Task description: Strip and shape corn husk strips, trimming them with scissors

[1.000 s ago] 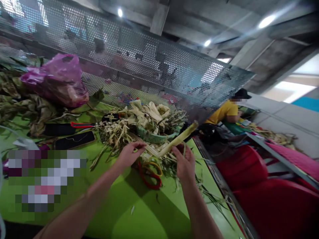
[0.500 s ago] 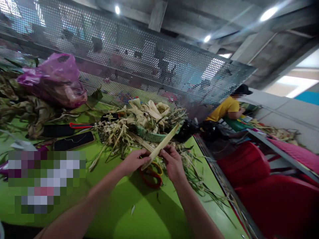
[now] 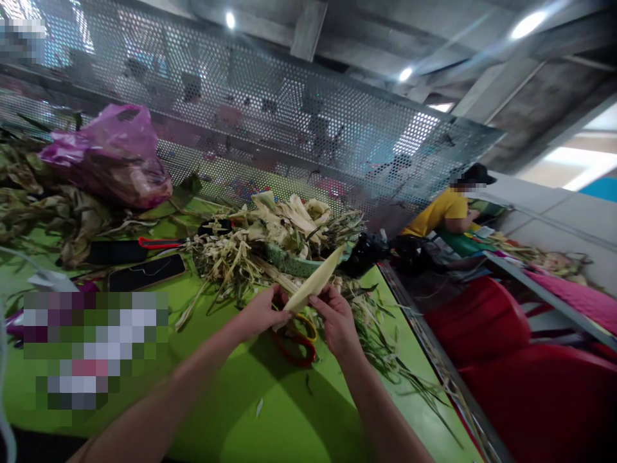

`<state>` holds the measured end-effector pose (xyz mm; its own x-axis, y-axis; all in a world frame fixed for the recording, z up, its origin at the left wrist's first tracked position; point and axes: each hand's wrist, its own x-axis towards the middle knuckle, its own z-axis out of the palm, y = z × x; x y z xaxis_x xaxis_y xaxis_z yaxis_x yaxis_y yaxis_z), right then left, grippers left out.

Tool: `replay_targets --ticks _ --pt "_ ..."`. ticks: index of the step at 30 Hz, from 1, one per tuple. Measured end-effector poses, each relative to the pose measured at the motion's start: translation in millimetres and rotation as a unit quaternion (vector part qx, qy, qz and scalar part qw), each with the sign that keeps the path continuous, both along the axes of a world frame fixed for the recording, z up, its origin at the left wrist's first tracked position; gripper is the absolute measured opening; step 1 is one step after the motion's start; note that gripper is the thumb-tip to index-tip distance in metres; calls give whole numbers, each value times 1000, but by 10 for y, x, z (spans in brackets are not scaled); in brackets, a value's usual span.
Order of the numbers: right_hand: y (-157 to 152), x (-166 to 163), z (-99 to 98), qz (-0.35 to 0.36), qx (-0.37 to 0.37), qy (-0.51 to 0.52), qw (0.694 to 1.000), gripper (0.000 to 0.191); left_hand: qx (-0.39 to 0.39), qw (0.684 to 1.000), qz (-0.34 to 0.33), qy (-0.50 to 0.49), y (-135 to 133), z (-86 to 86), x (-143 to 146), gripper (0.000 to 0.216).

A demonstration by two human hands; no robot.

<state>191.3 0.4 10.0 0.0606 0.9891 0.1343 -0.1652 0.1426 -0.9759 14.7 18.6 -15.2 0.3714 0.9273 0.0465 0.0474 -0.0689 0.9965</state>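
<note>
My left hand (image 3: pixel 263 311) and my right hand (image 3: pixel 336 317) both pinch the lower end of a pale yellow-green leaf strip (image 3: pixel 315 279), which slants up to the right above the green table (image 3: pixel 270 411). Both hands are closed on it, a few centimetres apart. Under them lie scissors with red and yellow handles (image 3: pixel 296 337). Just beyond is a heap of pale leaf trimmings (image 3: pixel 270 241) around a green basket (image 3: pixel 294 265).
A pink plastic bag (image 3: pixel 110 157) and dried leaves (image 3: pixel 43 206) lie at the left. Dark phones (image 3: pixel 144 271) and a red-handled tool (image 3: pixel 161 243) rest on the table. A perforated metal screen (image 3: pixel 289 135) stands behind. A person in yellow (image 3: pixel 441 212) works at right, near red chairs (image 3: pixel 520 379).
The leaf strip has come closer and lower, and both hands have drawn together on its lower end. One second ago only the right hand gripped it, farther out.
</note>
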Motion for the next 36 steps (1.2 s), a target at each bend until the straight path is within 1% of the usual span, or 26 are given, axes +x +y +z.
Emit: replay_targets --ticks 4,7,10,13,17,19,21,24,26,28,30,31,33,36 --pt "-28 -33 35 16 -1 2 1000 24 -23 998 -7 -56 -5 54 9 30" --pt "-54 -81 42 26 -19 8 999 29 -34 998 -25 -56 -12 89 14 24" --pt "-59 -100 16 24 -36 7 999 25 -54 997 -36 -45 -30 112 2 25" --pt "-33 -75 -25 20 -35 -9 999 22 -93 991 -52 -82 -50 125 -20 34" --pt "13 -27 -57 14 -28 -50 998 21 -115 986 -47 -111 -44 116 -40 27" --pt "23 -17 -60 17 -30 -64 997 21 -107 987 -37 -112 -24 101 -41 25" --pt "23 -19 -55 12 -28 -69 997 23 -82 991 -18 -100 0 84 -41 24" --pt "12 -34 -44 11 -28 -75 997 25 -7 999 26 -32 35 59 -47 22" --pt "3 -45 -36 20 -36 -72 997 24 48 997 56 24 53 43 -57 20" --pt "-2 -53 -30 25 -42 -64 997 24 75 993 76 58 67 32 -70 18" --pt "-3 -56 -25 21 -38 -55 998 25 70 993 78 57 75 30 -85 20" --pt "-3 -57 -22 19 -34 -50 998 25 63 994 71 52 77 33 -94 24" --pt "1 -52 -20 14 -31 -42 999 27 41 997 42 44 74 48 -112 33" --pt "15 -30 -30 -1 -27 -28 999 29 -17 1000 -7 25 52 90 -143 32"
